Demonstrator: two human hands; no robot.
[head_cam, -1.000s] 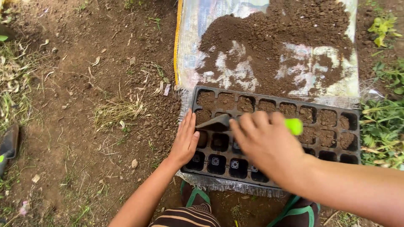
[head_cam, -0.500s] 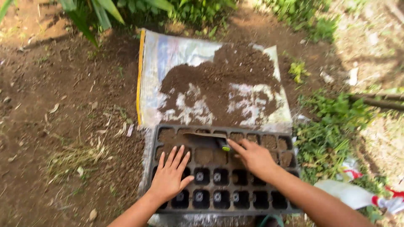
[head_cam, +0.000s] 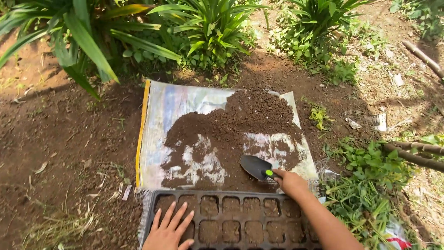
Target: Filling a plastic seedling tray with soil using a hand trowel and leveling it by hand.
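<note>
A black seedling tray (head_cam: pixel 240 196) lies on the ground at the bottom, its visible cells filled with dark soil. My left hand (head_cam: pixel 169 229) rests flat on the tray's left end, fingers spread. My right hand (head_cam: pixel 290 181) grips a small black trowel (head_cam: pixel 255 166) by its green-tipped handle, just beyond the tray's far right edge. The trowel's blade lies over the near edge of a soil pile (head_cam: pixel 240 127), which is heaped on a flattened plastic sack (head_cam: pixel 159 125).
Bare brown earth surrounds the sack on the left. Broad-leaved green plants (head_cam: pixel 203 28) grow along the top. Low weeds (head_cam: pixel 365 176) and a fallen branch (head_cam: pixel 416 155) lie to the right, with scraps of litter (head_cam: pixel 379 121) nearby.
My right hand has moved the trowel off the tray to the soil pile beyond it. The view has tilted up, showing the plants. My left hand stays on the tray.
</note>
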